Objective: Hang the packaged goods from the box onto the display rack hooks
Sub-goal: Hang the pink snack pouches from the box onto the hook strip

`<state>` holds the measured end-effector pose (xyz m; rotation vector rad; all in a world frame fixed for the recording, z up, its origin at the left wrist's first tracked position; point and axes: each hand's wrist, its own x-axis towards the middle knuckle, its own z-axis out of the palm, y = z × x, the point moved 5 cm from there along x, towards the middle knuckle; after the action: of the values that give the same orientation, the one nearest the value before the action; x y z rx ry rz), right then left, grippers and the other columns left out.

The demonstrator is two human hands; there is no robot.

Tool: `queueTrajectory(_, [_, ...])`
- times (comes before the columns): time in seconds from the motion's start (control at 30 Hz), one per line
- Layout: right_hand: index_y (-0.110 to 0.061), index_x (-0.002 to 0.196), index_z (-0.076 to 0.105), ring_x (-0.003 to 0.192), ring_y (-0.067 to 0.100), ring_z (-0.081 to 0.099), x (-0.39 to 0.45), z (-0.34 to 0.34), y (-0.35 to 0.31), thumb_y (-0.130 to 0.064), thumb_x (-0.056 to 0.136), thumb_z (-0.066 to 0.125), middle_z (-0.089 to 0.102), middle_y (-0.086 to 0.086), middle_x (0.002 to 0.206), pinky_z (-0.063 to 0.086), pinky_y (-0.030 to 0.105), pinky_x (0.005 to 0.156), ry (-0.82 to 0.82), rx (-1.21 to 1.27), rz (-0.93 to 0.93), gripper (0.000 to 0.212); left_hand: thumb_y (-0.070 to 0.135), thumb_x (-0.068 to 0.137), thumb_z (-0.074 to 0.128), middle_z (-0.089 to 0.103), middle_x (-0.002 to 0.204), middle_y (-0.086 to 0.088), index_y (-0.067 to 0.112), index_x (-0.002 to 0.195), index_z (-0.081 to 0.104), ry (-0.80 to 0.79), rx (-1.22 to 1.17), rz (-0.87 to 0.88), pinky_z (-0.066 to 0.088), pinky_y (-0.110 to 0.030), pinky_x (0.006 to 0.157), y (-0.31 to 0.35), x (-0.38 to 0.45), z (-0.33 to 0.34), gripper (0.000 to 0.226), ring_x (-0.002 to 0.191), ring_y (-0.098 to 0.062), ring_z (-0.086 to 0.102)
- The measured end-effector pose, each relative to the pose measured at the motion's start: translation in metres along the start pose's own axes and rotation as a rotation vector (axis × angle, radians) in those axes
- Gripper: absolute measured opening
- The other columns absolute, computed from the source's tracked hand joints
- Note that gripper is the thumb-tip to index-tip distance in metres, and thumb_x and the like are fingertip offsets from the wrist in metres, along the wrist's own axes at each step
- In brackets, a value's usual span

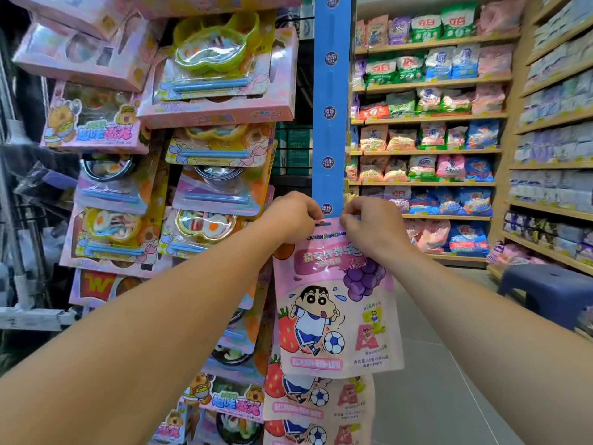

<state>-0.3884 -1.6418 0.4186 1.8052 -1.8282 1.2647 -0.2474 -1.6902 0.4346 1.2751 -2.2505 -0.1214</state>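
Both my hands are up at the blue hanging strip (332, 101), and I've got the pink snack pouch (337, 297) by its top edge. My left hand (290, 216) pinches the top left corner, fingers curled over the header; my right hand (369, 226) pinches the top right corner just beside the hang hole. The pouch hangs flat and upright at the strip's lower end, its top touching the strip. Below it, two more matching pouches (321, 403) hang in a column. To my left, pink toy-food packs (211, 78) crowd the rack; stocked shelves (430, 117) stand behind on the right
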Motion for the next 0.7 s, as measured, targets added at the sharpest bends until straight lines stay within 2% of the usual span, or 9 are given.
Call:
queueTrajectory(0.07, [-0.015, 0.094, 0.074, 0.094, 0.027, 0.063, 0.001, 0.001, 0.000, -0.022, 0.091, 0.060, 0.073, 0.005, 0.098, 0.043, 0.031, 0.072, 0.013, -0.006, 0.010, 0.017, 0.021, 0.094, 0.060, 0.063, 0.100, 0.002, 0.027, 0.104, 0.072, 0.000, -0.024, -0.012, 0.050, -0.027, 0.072, 0.001, 0.001, 0.000, 0.017, 0.092, -0.018, 0.060])
queueTrajectory(0.2, [-0.014, 0.096, 0.073, 0.092, 0.026, 0.063, 0.001, -0.002, 0.000, -0.021, 0.091, 0.061, 0.072, 0.004, 0.096, 0.045, 0.033, 0.073, 0.055, 0.015, -0.004, 0.015, 0.025, 0.094, 0.060, 0.061, 0.093, 0.001, 0.021, 0.105, 0.073, 0.006, -0.086, -0.066, 0.044, -0.023, 0.062, 0.002, 0.005, 0.000, 0.018, 0.079, -0.016, 0.055])
queueTrajectory(0.27, [-0.014, 0.100, 0.066, 0.086, 0.027, 0.061, 0.003, -0.005, 0.001, -0.020, 0.089, 0.064, 0.069, 0.005, 0.092, 0.044, 0.034, 0.069, 0.087, 0.047, 0.001, 0.012, 0.026, 0.094, 0.061, 0.065, 0.097, -0.003, 0.015, 0.107, 0.072, 0.021, -0.095, -0.098, 0.043, -0.024, 0.055, 0.003, 0.008, 0.001, 0.021, 0.079, -0.018, 0.058])
queueTrajectory(0.33, [-0.015, 0.102, 0.055, 0.082, 0.027, 0.058, 0.004, -0.006, 0.004, -0.021, 0.087, 0.068, 0.064, 0.005, 0.090, 0.040, 0.033, 0.065, 0.108, 0.076, 0.032, 0.021, 0.025, 0.092, 0.063, 0.067, 0.104, -0.007, 0.010, 0.110, 0.067, 0.035, -0.099, -0.144, 0.046, -0.025, 0.055, 0.003, 0.011, 0.003, 0.024, 0.084, -0.022, 0.062])
queueTrajectory(0.4, [-0.016, 0.101, 0.052, 0.082, 0.026, 0.058, 0.006, -0.005, 0.007, -0.023, 0.085, 0.069, 0.063, 0.005, 0.090, 0.042, 0.033, 0.065, 0.109, 0.083, 0.059, 0.025, 0.021, 0.088, 0.066, 0.066, 0.097, -0.008, 0.007, 0.102, 0.064, 0.029, -0.105, -0.196, 0.044, -0.025, 0.053, 0.001, 0.012, 0.005, 0.020, 0.075, -0.022, 0.060])
queueTrajectory(0.5, [-0.017, 0.097, 0.056, 0.081, 0.025, 0.058, 0.008, -0.002, 0.010, -0.025, 0.081, 0.072, 0.063, 0.004, 0.089, 0.046, 0.033, 0.066, 0.079, 0.089, 0.102, 0.025, 0.016, 0.081, 0.070, 0.056, 0.077, -0.008, 0.008, 0.085, 0.058, -0.020, -0.138, -0.268, 0.038, -0.025, 0.052, -0.008, 0.014, 0.011, 0.015, 0.063, -0.022, 0.049])
queueTrajectory(0.7, [-0.017, 0.095, 0.061, 0.085, 0.022, 0.059, 0.010, 0.004, 0.017, -0.024, 0.077, 0.074, 0.061, -0.001, 0.084, 0.041, 0.029, 0.068, 0.040, 0.110, 0.172, 0.023, 0.019, 0.077, 0.075, 0.057, 0.077, -0.006, 0.009, 0.077, 0.055, 0.007, -0.151, -0.299, 0.043, -0.024, 0.054, -0.010, 0.015, 0.015, 0.022, 0.066, -0.021, 0.055])
